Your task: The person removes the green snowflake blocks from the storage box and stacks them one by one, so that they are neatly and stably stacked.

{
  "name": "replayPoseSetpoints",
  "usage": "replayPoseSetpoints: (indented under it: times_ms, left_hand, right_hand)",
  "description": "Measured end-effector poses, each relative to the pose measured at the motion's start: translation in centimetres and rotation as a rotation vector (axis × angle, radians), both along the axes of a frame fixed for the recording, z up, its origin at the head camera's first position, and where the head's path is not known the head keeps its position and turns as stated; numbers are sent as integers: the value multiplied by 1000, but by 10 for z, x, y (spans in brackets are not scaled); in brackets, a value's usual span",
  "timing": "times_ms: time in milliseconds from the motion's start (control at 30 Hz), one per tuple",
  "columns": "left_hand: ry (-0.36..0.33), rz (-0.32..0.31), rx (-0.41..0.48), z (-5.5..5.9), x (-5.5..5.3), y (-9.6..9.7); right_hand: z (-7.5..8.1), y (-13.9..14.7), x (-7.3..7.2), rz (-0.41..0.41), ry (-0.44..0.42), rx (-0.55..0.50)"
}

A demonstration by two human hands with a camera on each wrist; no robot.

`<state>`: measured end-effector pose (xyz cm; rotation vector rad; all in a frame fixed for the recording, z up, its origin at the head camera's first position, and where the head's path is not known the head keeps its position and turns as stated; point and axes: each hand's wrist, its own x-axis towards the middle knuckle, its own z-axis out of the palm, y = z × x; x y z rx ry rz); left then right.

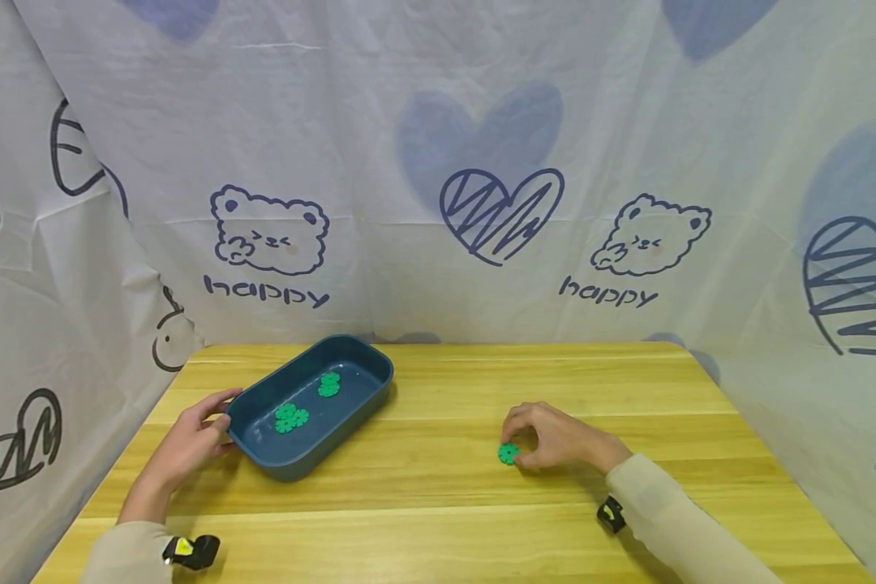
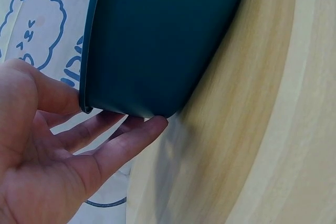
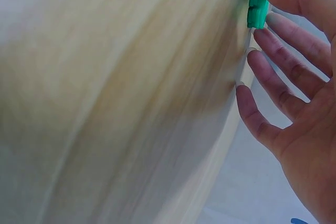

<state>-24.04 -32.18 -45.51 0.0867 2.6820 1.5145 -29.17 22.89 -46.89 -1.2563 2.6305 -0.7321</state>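
A dark blue rectangular bin [image 1: 310, 450] stands at an angle on the left of the table. My left hand [image 1: 197, 430] rests against its near-left end; in the left wrist view, the thumb is at the rim and fairly straight fingers touch the outer wall [image 2: 157, 40]. Several green flower-shaped notched discs [image 1: 286, 417] lie on the bin's floor in two groups. Right of the table's middle, my right hand [image 1: 555, 436] pinches another green disc [image 1: 508, 453] between thumb and forefinger, close over the wood. In the right wrist view, that disc [image 3: 258, 4] appears edge-on, the other fingers spread below it.
The light wooden table [image 1: 438, 535] ends at a white curtain [image 1: 380, 146] printed with hearts and bears, which hangs at the back and both sides. Small black cameras are strapped at the left wrist [image 1: 192, 551] and right wrist [image 1: 611, 514].
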Motion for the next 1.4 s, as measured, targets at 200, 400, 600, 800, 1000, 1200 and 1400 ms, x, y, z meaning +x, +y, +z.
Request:
replayPoseSetpoints:
  times_ms: [200,400,600,800,1000,1200,1400]
  left_hand:
    - [-3,4,1,0,0,1]
    - [-8,8,-7,0,-1,0]
    - [-9,11,-7,1,-1,1]
    - [-12,13,-8,1,0,1]
    - [-21,20,-8,1,-1,2]
    - [-22,26,-17,1,-1,2]
    - [-6,21,-8,1,-1,2]
  right_hand:
    - [0,0,0,1,5,-3]
    - [-1,1,0,-1,8,-7]
    - [0,1,1,-14,7,1]
    - [-1,1,0,-19,4,5]
    - [-2,1,-1,-12,10,-5]
    - [-1,2,-1,-16,13,-13]
    - [8,0,-4,-66,9,-17]
